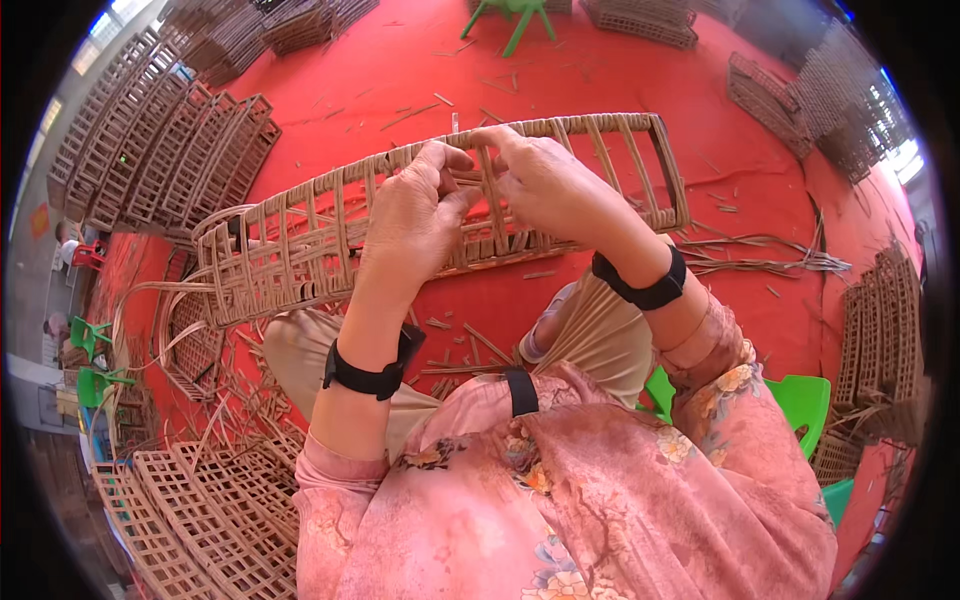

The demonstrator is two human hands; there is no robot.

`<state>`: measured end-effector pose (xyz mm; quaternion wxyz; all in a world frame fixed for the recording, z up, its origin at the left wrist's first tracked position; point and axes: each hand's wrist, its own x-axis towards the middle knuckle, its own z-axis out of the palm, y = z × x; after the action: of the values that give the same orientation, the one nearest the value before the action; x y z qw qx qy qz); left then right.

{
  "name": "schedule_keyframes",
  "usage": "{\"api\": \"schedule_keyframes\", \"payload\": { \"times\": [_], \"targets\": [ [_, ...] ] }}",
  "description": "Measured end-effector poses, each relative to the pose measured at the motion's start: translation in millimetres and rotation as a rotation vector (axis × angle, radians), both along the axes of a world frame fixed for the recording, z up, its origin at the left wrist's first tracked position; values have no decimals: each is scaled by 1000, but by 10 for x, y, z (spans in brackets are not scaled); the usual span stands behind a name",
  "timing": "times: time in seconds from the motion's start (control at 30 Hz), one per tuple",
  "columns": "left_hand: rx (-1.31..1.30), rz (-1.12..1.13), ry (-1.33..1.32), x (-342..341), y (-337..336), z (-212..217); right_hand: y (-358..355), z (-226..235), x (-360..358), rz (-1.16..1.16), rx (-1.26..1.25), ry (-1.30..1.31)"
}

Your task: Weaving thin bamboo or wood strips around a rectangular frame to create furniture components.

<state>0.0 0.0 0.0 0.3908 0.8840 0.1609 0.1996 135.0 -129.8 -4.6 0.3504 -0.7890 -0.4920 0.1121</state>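
A long woven rattan panel (300,235) with a ladder-like grid stretches across my lap, from lower left to upper right. My left hand (415,215) grips its middle, fingers curled over the upper edge. My right hand (545,180) pinches the same upper edge just to the right, fingertips almost touching the left hand's. A short upright strip end (454,122) sticks up from the rim near my fingers. Both wrists wear black bands.
Red floor mat (400,60) with scattered cane scraps. Stacks of finished rattan frames stand at upper left (150,140), lower left (200,510), right (880,330) and top right (790,100). Loose cane strips (760,260) lie right. A green stool (800,400) is under me.
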Motion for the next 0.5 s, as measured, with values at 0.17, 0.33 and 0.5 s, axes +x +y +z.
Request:
{"api": "schedule_keyframes", "payload": {
  "times": [0.17,0.33,0.5],
  "targets": [
    [-22,25,49,-26,-79,9,-47,94,-22,128,42,87],
    [34,2,-105,32,-73,-122,-150,111,9,109,145,-1],
    [99,62,-242,68,-209,-18,-451,317,-32,15,203,-253]
  ]
}}
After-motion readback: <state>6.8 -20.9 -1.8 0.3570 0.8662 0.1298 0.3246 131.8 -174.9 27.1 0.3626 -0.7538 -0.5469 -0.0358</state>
